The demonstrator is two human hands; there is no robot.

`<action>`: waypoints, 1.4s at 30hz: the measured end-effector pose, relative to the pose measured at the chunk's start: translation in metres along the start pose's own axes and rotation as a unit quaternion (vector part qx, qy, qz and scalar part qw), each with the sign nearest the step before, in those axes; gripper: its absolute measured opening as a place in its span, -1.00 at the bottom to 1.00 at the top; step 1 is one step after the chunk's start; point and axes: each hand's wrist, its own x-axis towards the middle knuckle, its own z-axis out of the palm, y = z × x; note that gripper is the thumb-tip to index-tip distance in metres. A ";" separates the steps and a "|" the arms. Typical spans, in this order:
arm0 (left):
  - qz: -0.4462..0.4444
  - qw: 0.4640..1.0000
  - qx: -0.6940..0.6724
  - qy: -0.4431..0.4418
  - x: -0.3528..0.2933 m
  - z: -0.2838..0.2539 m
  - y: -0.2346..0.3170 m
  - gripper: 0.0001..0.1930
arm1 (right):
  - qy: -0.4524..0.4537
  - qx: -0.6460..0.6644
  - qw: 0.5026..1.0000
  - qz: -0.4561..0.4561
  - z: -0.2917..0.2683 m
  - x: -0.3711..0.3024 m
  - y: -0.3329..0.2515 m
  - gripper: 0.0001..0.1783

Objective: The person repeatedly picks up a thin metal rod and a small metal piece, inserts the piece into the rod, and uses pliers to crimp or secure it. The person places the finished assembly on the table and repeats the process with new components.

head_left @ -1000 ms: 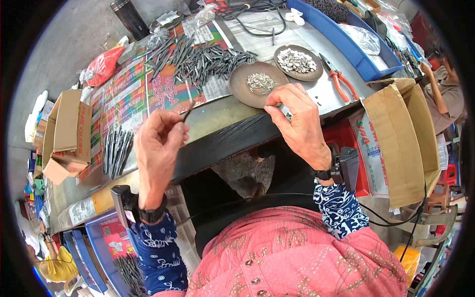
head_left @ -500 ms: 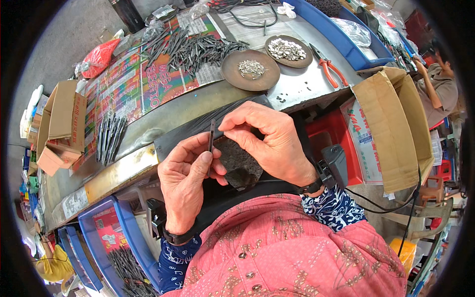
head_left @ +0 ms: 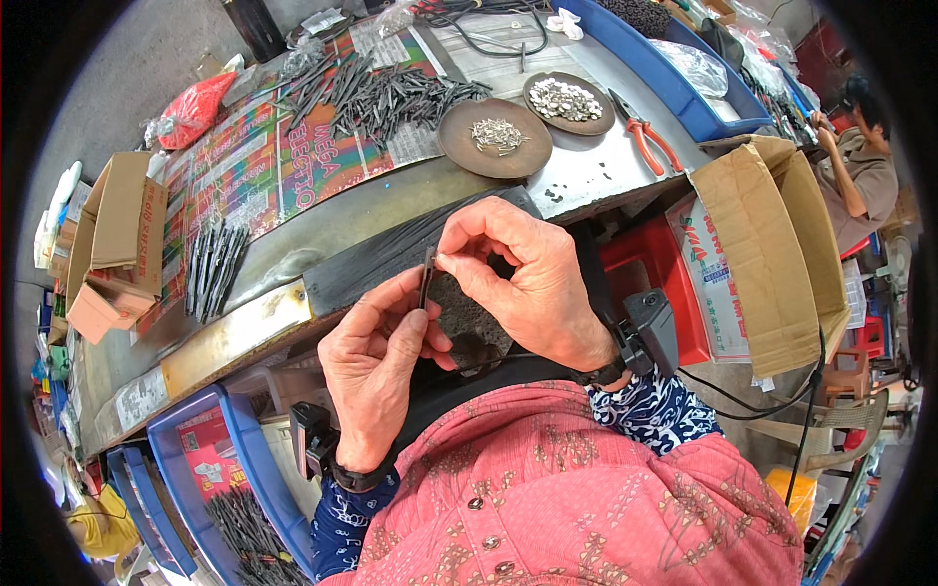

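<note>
My left hand [head_left: 376, 361] is closed around a slim, dark strip-like piece [head_left: 427, 283], held upright between thumb and fingers. At the strip's upper end, the thumb and forefinger of my right hand [head_left: 532, 283] are pinched together, touching or nearly touching it. Whatever sits in that pinch is too small or too hidden to make out. Below the hands lies a dark, rough block [head_left: 467, 317], partly covered by them. Beyond them on the bench, a brown round plate [head_left: 457, 148] carries small silvery pins, and a second plate [head_left: 598, 122] carries small whitish-silver pieces.
Black strips lie in a loose pile [head_left: 391, 107] at the back and a neat bundle [head_left: 215, 273] at the left. Orange-handled pliers [head_left: 647, 142] rest at the right. Cardboard boxes [head_left: 757, 264] [head_left: 122, 230] and blue trays [head_left: 181, 459] flank the bench. Another person [head_left: 860, 176] sits far right.
My right fingers have come in against the strip's upper end, closing the small gap. The strip and left hand have shifted slightly to the right.
</note>
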 end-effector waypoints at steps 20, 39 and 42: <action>0.193 0.927 0.310 0.084 0.000 0.005 -0.016 -0.66 | -0.003 -0.065 0.998 -0.023 0.000 -0.001 0.001 -0.83; 0.152 0.960 0.230 0.048 -0.002 0.005 -0.018 -0.64 | -0.025 -0.058 0.998 -0.011 -0.002 -0.003 0.000 -0.80; 0.138 0.969 0.201 0.045 -0.002 0.005 -0.017 -0.64 | -0.007 0.012 1.000 0.019 0.001 -0.002 0.002 -0.83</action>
